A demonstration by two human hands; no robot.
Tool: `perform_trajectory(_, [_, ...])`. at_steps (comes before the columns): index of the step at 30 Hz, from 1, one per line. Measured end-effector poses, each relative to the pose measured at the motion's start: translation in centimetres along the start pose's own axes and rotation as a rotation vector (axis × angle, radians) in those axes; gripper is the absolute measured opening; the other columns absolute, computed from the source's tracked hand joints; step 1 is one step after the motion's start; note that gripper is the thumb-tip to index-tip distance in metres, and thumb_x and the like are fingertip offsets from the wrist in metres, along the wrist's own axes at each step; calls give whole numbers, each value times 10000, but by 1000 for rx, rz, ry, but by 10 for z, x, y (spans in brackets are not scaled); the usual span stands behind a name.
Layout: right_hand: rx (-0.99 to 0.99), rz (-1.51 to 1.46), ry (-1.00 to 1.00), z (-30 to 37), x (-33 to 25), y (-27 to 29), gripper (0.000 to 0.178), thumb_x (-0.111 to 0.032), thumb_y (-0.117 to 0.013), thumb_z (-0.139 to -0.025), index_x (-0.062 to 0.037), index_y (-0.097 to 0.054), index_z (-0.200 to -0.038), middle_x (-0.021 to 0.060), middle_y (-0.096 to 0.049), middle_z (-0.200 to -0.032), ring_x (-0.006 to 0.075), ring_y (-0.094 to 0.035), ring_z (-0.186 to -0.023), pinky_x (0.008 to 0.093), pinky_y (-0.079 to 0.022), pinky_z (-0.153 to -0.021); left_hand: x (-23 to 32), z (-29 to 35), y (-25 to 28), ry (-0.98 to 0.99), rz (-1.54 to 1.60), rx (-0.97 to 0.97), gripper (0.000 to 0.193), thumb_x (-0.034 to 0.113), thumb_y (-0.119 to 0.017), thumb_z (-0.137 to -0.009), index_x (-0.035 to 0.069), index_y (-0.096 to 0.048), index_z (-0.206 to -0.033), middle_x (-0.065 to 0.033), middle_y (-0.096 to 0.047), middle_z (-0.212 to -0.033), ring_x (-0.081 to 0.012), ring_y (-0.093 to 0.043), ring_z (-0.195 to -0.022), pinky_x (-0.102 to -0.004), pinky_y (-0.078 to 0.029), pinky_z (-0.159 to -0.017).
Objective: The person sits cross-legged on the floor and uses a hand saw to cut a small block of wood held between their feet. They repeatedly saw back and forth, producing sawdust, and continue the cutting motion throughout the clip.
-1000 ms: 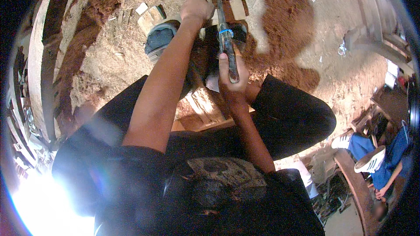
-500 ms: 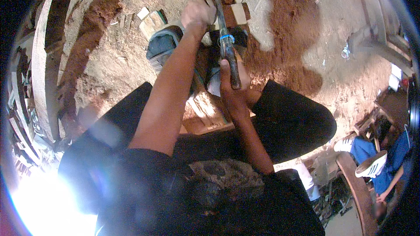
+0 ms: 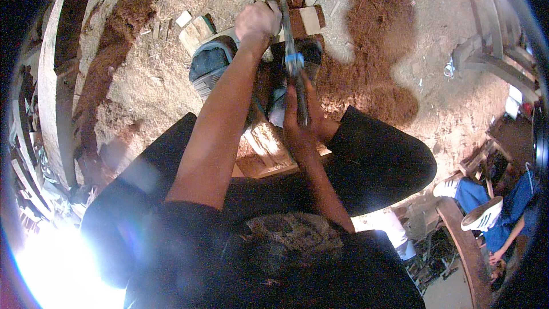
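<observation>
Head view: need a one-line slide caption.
Right grip on a long-bladed hand tool, left grip beside its blade, wood blocks on the ground.

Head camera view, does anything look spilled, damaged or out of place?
Loose wood offcuts lie at odd angles on the ground near the shoes, which looks untidy. The blue band on the long-bladed tool in the right hand also looks makeshift; blur hides whether anything is damaged.
</observation>
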State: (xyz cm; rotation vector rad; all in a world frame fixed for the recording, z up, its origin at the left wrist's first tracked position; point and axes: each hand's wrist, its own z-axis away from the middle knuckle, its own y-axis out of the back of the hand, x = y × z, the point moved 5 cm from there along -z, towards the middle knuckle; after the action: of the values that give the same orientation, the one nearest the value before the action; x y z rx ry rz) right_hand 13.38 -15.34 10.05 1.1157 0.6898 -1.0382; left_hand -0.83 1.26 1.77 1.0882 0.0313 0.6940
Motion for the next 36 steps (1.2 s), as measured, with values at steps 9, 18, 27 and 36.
perform_trajectory(9, [27, -33, -18, 37, 24, -4, 479, -182, -508, -1040, 58, -415, -1445, 197, -641, -1214, 246, -618, -1080, 351, -482, -942, -1, -9, -10, 12, -3, -6, 580, 453, -396, -948, -5, -729, -1071, -268, -696, -1098, -403, -683, -1052, -459, -525, -953])
perform_trajectory(18, [63, 85, 140, 52, 35, 13, 503, -201, -517, -1035, 65, -408, -1448, 216, -650, -1223, 266, -629, -1093, 364, -479, -955, -7, -20, -19, 53, 21, 5, 572, 456, -389, -969, 9, -695, -1151, -272, -667, -1175, -408, -663, -1096, -474, -515, -972])
perform_trajectory(27, [57, 118, 143, 49, 31, 8, 489, -163, -529, -1026, 46, -414, -1452, 223, -664, -1176, 251, -649, -986, 349, -516, -864, -8, -18, -9, 46, 32, 60, 573, 447, -402, -945, -6, -737, -1047, -256, -693, -1116, -411, -676, -1064, -467, -526, -947])
perform_trajectory(36, [47, 65, 88, 32, 19, 7, 460, -178, -548, -1016, 45, -470, -1411, 214, -673, -1159, 257, -664, -981, 349, -527, -848, -15, -20, -13, 61, 26, 35, 566, 446, -410, -935, 1, -734, -1064, -247, -692, -1130, -408, -666, -1091, -463, -508, -980])
